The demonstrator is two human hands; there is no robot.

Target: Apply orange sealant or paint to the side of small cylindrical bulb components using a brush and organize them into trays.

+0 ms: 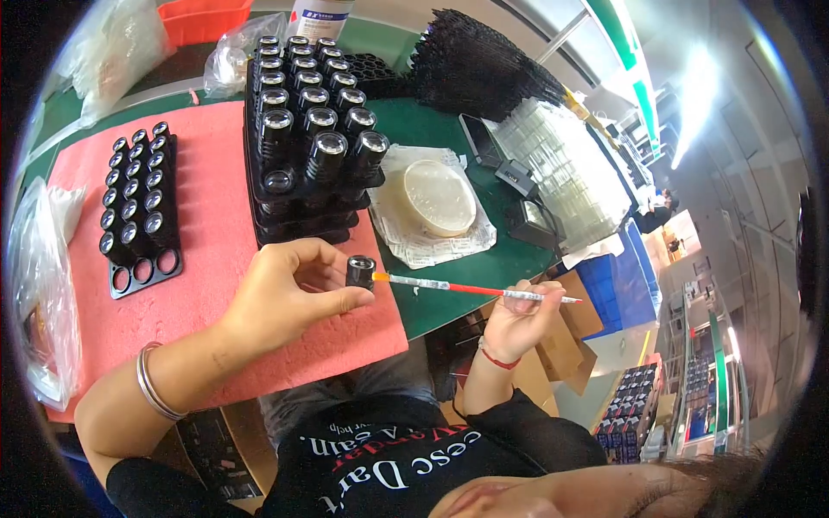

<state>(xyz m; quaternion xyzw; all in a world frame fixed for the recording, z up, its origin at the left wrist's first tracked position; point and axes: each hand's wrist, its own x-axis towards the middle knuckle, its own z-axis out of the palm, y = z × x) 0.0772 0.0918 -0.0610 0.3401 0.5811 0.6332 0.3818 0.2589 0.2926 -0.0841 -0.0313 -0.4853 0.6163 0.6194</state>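
Between the thumb and fingers of my left hand (298,281) is a short black cylinder with a glassy top, like a lens barrel (361,271). My right hand (522,321) pinches a thin paintbrush (466,288) with a red and white handle. Its orange tip meets the side of the barrel, or lies very close to it. Beyond my left hand rises a stack of black trays (275,226), its top one filled with many similar barrels (326,154). Further left, a smaller black tray (169,263) holds rows of shorter lens pieces, with bare holes at its near end.
A pink foam mat (216,345) covers the green table's left part. Right of the stack, a round pale dish (439,198) sits on crumpled paper. Behind are a metal can (319,19), piled black trays (484,73) and clear plastic trays (561,164). Plastic bags (43,293) lie at left.
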